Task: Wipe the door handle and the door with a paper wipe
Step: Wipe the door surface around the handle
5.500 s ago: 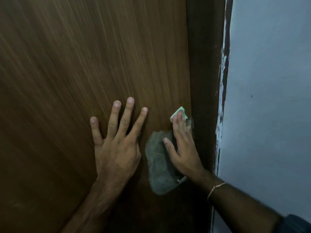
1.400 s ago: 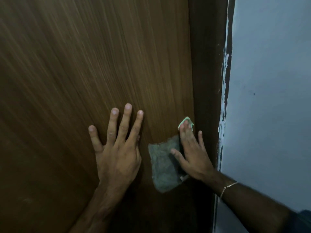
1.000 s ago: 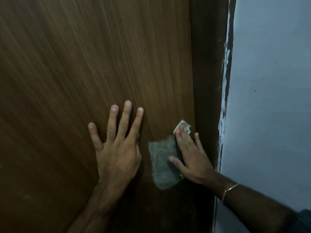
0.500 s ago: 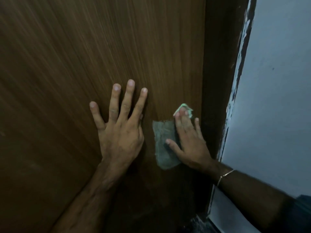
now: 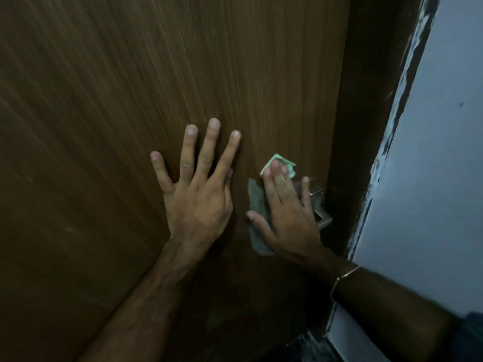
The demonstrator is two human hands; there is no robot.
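A brown wood-grain door (image 5: 130,100) fills most of the view. My left hand (image 5: 198,194) lies flat on it with fingers spread. My right hand (image 5: 285,215) presses a grey paper wipe (image 5: 257,202) flat against the door near its right edge; a pale green corner of the wipe sticks out above the fingertips. A metal door handle (image 5: 320,207) shows just right of my right hand, partly hidden behind it.
The dark door frame (image 5: 366,113) runs down the right of the door. Beyond it is a pale blue wall (image 5: 431,165) with chipped paint along its edge. A dark floor patch (image 5: 308,346) shows at the bottom.
My right hand with the wipe has shifted right toward the door edge, and the metal handle now shows beside it. The camera has tilted down. My left hand stays flat on the door.
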